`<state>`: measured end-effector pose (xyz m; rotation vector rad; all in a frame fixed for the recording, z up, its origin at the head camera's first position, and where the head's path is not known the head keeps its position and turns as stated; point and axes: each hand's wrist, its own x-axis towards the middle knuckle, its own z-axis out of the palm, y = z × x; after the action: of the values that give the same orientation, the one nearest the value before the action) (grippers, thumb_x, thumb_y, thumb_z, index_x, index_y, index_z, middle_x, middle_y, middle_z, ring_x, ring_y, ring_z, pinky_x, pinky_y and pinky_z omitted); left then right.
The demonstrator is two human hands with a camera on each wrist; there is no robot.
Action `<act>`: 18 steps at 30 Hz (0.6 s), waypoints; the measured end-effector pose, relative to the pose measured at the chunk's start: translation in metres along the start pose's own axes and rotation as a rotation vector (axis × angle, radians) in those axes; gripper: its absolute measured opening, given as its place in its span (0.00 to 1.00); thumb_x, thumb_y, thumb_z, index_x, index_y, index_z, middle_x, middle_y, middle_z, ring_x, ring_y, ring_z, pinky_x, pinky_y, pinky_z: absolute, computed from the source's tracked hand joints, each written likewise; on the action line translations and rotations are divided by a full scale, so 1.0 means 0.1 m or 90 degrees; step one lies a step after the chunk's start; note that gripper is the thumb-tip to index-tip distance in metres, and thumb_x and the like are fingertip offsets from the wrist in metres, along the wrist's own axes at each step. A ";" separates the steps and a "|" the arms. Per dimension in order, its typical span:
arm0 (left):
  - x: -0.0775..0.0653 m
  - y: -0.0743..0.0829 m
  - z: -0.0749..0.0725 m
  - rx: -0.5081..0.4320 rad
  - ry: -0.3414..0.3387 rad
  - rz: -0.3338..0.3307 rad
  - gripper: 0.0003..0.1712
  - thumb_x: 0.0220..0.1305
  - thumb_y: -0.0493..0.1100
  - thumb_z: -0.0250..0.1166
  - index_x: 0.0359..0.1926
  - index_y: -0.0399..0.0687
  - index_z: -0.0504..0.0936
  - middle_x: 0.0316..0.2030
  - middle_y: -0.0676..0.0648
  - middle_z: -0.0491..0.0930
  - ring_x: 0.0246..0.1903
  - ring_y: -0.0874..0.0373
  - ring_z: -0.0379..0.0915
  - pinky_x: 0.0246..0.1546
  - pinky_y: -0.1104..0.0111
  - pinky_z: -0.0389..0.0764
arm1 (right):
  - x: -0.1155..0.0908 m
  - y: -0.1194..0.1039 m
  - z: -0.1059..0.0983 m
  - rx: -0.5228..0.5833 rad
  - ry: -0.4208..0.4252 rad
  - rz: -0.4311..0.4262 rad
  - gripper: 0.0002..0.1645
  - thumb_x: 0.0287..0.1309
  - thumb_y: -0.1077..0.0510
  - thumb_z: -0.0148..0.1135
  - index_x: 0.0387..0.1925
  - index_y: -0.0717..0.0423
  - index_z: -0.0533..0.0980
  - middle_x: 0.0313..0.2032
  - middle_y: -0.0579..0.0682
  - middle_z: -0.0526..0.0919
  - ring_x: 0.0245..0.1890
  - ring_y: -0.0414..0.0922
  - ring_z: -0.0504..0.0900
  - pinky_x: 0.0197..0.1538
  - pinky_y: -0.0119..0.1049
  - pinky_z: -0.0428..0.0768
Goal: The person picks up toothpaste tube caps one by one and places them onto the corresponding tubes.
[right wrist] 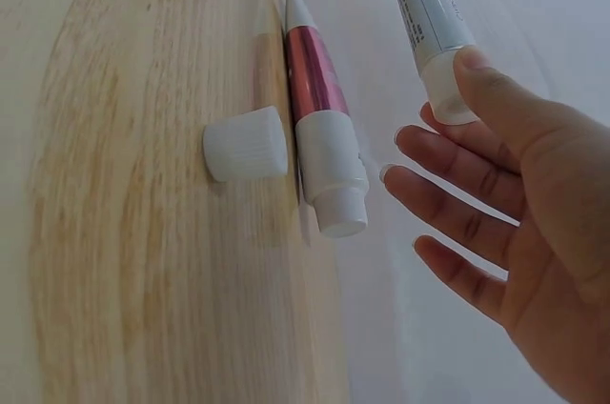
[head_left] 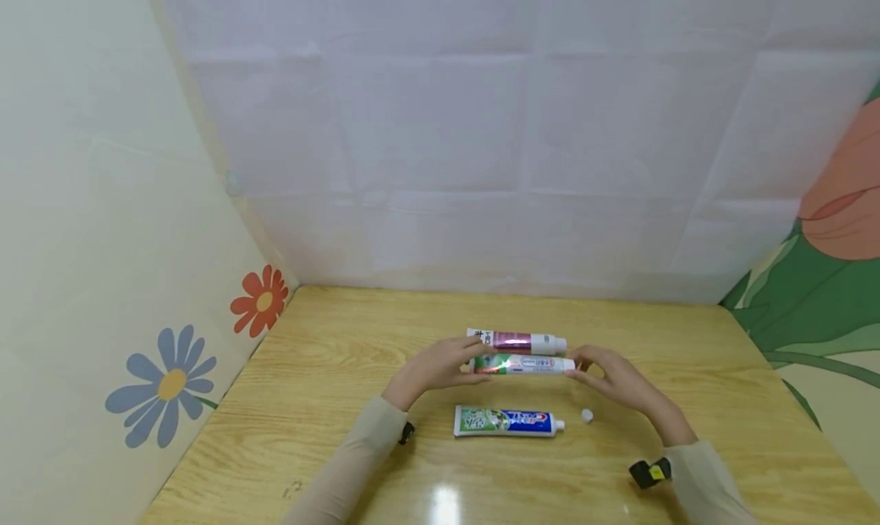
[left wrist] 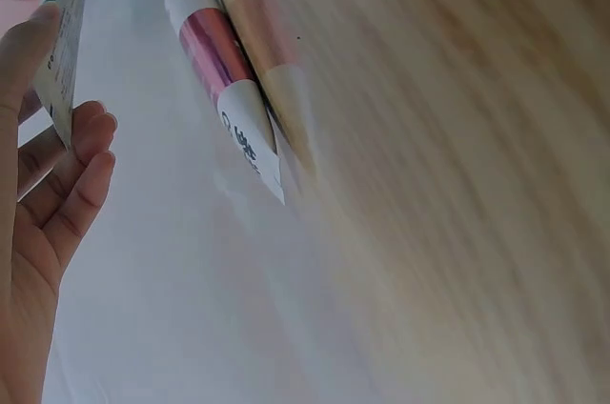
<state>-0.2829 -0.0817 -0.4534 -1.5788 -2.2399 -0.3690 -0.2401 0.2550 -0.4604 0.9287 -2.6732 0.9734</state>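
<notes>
A green-and-white toothpaste tube (head_left: 532, 364) is held level above the table between both hands. My left hand (head_left: 445, 363) pinches its flat end between thumb and fingers. At the other end, my right hand (head_left: 619, 381) grips the white cap (right wrist: 448, 90) with thumb and index finger, its other fingers spread loosely. Behind the held tube lies a pink-and-white toothpaste tube (head_left: 514, 343) with its cap on. Closer to me, a blue-and-green toothpaste tube (head_left: 507, 421) lies with its nozzle bare. A loose white cap (head_left: 587, 416) is on the table just right of that nozzle.
The wooden table (head_left: 330, 334) meets a white cloth-like backdrop (head_left: 440, 166) at the back. Walls with painted flowers stand on the left and right sides. A black wrist camera strap (head_left: 649, 473) shows at the right wrist.
</notes>
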 end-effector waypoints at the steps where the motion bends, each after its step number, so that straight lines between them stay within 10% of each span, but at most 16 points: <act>1: -0.01 0.00 0.01 -0.001 -0.003 0.001 0.25 0.53 0.50 0.69 0.51 0.46 0.77 0.38 0.53 0.77 0.32 0.65 0.74 0.36 0.80 0.75 | 0.00 0.01 0.01 0.000 -0.003 0.001 0.10 0.59 0.52 0.60 0.42 0.48 0.78 0.34 0.37 0.80 0.33 0.32 0.75 0.36 0.40 0.79; 18: -0.02 0.02 0.04 0.039 -0.100 -0.060 0.24 0.58 0.55 0.64 0.52 0.52 0.76 0.38 0.55 0.77 0.36 0.65 0.74 0.40 0.76 0.76 | -0.02 0.09 0.05 0.005 -0.067 0.041 0.13 0.61 0.47 0.56 0.42 0.48 0.76 0.37 0.41 0.79 0.36 0.38 0.77 0.39 0.34 0.78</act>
<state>-0.2814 -0.0813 -0.4576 -1.5221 -2.4263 -0.2065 -0.2430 0.2584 -0.4694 0.9257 -2.8041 0.9752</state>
